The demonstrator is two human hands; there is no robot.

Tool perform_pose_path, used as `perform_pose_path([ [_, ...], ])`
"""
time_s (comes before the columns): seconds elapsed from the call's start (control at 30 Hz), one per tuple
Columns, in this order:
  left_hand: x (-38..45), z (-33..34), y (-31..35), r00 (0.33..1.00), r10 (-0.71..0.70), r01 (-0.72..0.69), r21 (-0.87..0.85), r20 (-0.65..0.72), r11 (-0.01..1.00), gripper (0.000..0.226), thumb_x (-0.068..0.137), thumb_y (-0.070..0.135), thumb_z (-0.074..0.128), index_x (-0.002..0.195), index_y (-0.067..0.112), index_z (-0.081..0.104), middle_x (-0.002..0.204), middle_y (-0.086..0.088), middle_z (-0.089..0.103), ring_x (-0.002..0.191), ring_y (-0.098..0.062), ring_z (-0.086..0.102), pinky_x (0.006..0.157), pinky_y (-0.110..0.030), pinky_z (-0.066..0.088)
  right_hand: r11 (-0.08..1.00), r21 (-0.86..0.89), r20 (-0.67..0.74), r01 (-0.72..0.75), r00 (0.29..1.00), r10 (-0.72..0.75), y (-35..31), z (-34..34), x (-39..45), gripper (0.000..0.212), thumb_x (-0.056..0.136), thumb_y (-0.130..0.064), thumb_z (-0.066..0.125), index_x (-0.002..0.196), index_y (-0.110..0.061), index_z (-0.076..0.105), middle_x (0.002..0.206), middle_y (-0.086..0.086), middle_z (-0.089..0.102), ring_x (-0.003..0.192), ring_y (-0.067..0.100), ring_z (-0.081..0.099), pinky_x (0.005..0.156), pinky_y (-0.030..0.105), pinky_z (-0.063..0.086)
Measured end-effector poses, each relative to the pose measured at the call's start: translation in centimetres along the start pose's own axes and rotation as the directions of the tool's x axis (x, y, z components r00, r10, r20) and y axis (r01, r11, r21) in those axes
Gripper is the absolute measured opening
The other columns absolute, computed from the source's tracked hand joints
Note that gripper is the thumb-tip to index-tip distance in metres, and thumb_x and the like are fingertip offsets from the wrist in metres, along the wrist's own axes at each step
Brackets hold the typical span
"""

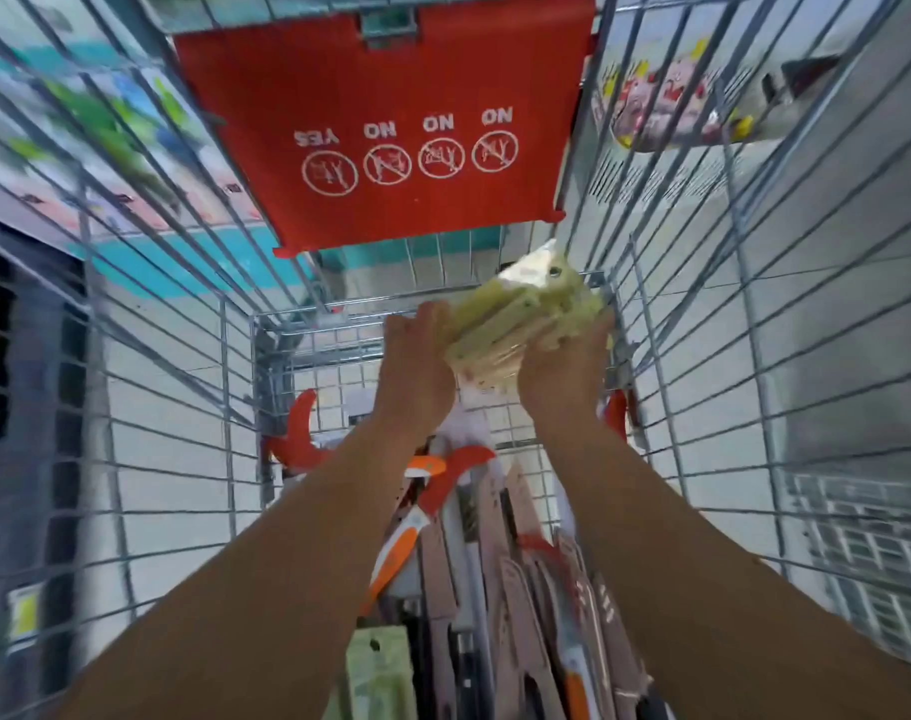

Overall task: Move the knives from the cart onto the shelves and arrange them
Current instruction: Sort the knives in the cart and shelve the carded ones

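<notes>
Both hands clasp a stack of pale green carded knife packs (516, 330) above the wire cart (173, 387), left hand (417, 366) and right hand (567, 371) pressing its flat sides. Below the stack, orange-handled knives (396, 553) lie among pinkish cardboard sleeves; beyond it hangs a red plastic flap (380, 70).

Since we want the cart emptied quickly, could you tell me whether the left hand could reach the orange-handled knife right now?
Probably not yet. The left hand and right hand are both holding the stack of green packs above the cart. The orange-handled knife lies uncovered below the left forearm, so it is reachable once that hand is free.
</notes>
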State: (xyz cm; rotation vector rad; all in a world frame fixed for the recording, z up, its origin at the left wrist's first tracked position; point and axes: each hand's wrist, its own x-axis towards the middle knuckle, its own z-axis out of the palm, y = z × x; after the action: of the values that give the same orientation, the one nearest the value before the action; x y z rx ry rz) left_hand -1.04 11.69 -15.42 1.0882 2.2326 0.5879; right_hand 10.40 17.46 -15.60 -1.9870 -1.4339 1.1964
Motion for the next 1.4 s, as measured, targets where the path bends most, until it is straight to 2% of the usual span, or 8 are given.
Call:
perform_pose_path([
  [0.2,0.1,1.0,-0.1,0.999,-0.032,0.032,0.003,0.044,0.999,0.054,0.09,-0.006,0.044,0.138,0.019,0.044,0.12,-0.015,0.038,0.105,-0.025,0.047,0.075,-0.011,0.027,0.845,-0.45,0.221,0.289,0.953,-0.208,2.5,-0.3,-0.2,0.098,0.084,-0.015,0.067,0.152,-0.026,-0.002,0.159,0.006,-0.016,0.147,0.025,-0.007,0.117,0.034,0.006],
  [0.3,1.3,1.6,0.7,0.998,-0.011,0.008,0.044,0.055,0.999,0.056,0.091,-0.001,0.045,0.142,0.02,0.038,0.133,-0.014,0.035,0.118,-0.023,0.039,0.087,-0.013,0.026,0.758,-0.536,0.3,0.372,0.923,-0.241,2.7,-0.5,0.1,0.093,0.086,-0.025,0.064,0.152,-0.03,-0.001,0.159,0.005,-0.016,0.147,0.026,-0.007,0.118,0.037,0.002],
  [0.4,0.8,2.5,0.8,0.989,0.068,-0.099,0.242,0.134,0.965,0.064,0.09,0.027,0.055,0.147,0.026,0.026,0.154,-0.011,0.01,0.141,-0.033,0.012,0.114,-0.038,0.016,0.72,-0.577,0.342,0.386,0.915,-0.217,3.5,-0.4,1.1,0.085,0.09,-0.026,0.057,0.152,-0.028,0.0,0.16,0.006,-0.011,0.147,0.027,-0.005,0.12,0.043,0.009],
  [0.53,-1.5,3.6,-0.5,0.926,0.114,-0.263,0.397,0.361,0.879,0.094,0.084,0.048,0.062,0.151,0.032,-0.003,0.157,-0.006,-0.02,0.144,-0.03,-0.02,0.117,-0.047,0.0,0.771,-0.489,0.361,0.408,0.899,-0.246,4.1,-0.8,1.1,0.083,0.09,-0.021,0.054,0.153,-0.023,0.0,0.16,0.008,-0.011,0.147,0.027,-0.01,0.118,0.04,0.006],
  [0.7,-0.5,4.6,-0.7,0.946,0.164,-0.275,0.426,0.28,0.862,0.079,0.096,0.023,0.051,0.15,0.031,-0.006,0.158,-0.007,-0.015,0.146,-0.027,-0.012,0.117,-0.044,0.009,0.633,-0.512,0.523,0.581,0.795,-0.306,5.7,-1.9,0.8,0.092,0.085,-0.029,0.063,0.153,-0.022,0.0,0.156,0.011,-0.024,0.145,0.029,-0.02,0.117,0.037,0.001],
  [0.83,0.2,5.0,-0.6,0.949,0.187,-0.284,0.435,0.254,0.854,0.077,0.097,0.014,0.049,0.15,0.034,-0.004,0.159,-0.009,-0.01,0.147,-0.027,-0.006,0.117,-0.042,0.012,0.616,-0.551,0.488,0.563,0.816,-0.309,5.6,-1.8,1.8,0.083,0.092,-0.026,0.057,0.153,-0.028,0.001,0.158,0.006,-0.021,0.146,0.029,-0.015,0.118,0.04,0.008],
  [1.13,-2.8,2.8,-0.2,0.937,0.232,-0.343,0.547,0.262,0.763,0.075,0.099,0.024,0.046,0.151,0.023,-0.007,0.159,-0.009,-0.013,0.147,-0.027,-0.006,0.117,-0.038,0.008,0.49,-0.637,0.487,0.595,0.803,-0.343,5.3,-2.4,-1.4,0.088,0.088,-0.025,0.058,0.153,-0.022,-0.002,0.16,0.007,-0.014,0.147,0.027,-0.013,0.118,0.044,0.01],
  [1.4,-12.3,0.0,-2.3,0.986,0.041,-0.116,0.496,0.16,0.861,0.068,0.1,0.035,0.042,0.151,0.02,0.001,0.158,-0.013,0.004,0.145,-0.031,0.005,0.116,-0.041,0.014,0.522,-0.572,0.579,0.633,0.762,-0.29,6.3,-3.7,-10.1,0.067,0.098,-0.032,0.044,0.153,-0.018,0.009,0.161,0.007,0.0,0.147,0.028,0.004,0.117,0.042,0.011],
])
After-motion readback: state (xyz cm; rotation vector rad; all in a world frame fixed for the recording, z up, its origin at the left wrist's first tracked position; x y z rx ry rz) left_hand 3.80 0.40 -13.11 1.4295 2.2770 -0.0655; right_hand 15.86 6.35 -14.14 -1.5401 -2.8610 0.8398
